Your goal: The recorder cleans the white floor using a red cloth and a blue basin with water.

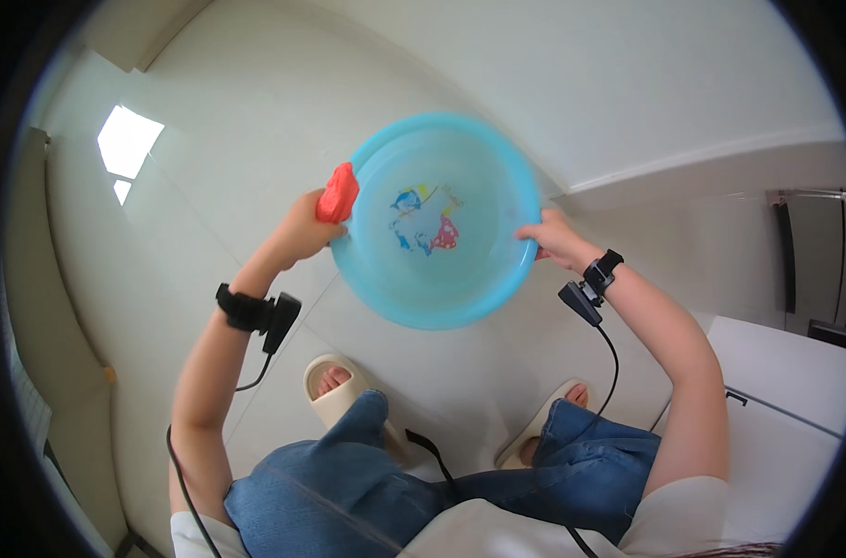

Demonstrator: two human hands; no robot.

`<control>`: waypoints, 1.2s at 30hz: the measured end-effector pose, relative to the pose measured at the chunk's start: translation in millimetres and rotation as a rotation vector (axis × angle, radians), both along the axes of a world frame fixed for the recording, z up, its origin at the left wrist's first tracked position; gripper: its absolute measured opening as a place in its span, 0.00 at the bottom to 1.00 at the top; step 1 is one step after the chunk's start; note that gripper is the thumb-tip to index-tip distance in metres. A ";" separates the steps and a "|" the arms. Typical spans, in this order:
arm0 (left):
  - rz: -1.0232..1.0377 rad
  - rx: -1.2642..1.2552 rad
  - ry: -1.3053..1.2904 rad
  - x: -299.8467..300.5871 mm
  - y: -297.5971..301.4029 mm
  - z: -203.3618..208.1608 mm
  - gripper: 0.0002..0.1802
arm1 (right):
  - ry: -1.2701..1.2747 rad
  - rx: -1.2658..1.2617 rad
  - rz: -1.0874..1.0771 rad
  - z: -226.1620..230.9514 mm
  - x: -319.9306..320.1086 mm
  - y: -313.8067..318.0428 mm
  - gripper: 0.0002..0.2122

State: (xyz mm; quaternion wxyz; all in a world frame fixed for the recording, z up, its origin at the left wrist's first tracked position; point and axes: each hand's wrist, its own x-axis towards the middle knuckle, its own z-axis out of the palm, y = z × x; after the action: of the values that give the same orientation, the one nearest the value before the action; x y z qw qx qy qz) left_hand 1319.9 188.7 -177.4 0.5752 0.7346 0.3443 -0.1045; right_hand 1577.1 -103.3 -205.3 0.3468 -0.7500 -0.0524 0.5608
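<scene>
A round light-blue plastic basin [386, 288] is held out in front of me, with colourful cartoon prints on its bottom. Its left rim is gripped by my left hand [304, 229], whose fingers are mostly hidden. A crumpled bright red cloth-like piece [337, 193] is in that same hand, against the rim; its exact kind I cannot make out. On the opposite side my right hand [559, 239] pinches the rim, thumb inside and fingers beneath. The basin may hold clear water, but I cannot tell.
Pale floor tiles [246, 121] lie below, with my feet in cream slippers [337, 391]. A white wall [683, 84] rises at the far right. To the right is a white cabinet [786, 409]; a beige sofa-like piece [69, 325] runs along the left. Cables hang from both wrist straps.
</scene>
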 end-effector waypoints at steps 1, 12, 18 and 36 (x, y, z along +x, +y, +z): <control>-0.010 -0.003 0.018 13.7 -8.4 15.2 0.15 | 0.019 -0.024 0.026 7.9 15.5 -7.5 0.16; -0.192 -0.145 0.171 55.2 -125.3 118.3 0.19 | 0.046 0.003 0.004 148.2 31.3 -154.1 0.17; -0.296 0.085 0.030 60.0 -191.2 89.2 0.19 | -0.135 0.135 -0.070 108.8 17.2 -236.3 0.20; -0.203 0.464 0.018 300.7 -254.4 9.3 0.18 | -0.057 0.119 -0.480 17.0 178.8 -301.5 0.15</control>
State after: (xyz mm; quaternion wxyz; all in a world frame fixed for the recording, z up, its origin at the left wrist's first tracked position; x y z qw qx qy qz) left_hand 1620.6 -65.7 -168.1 0.3745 0.8768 0.2888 -0.0864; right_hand 1755.9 -404.8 -188.2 0.5122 -0.7346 0.0845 0.4370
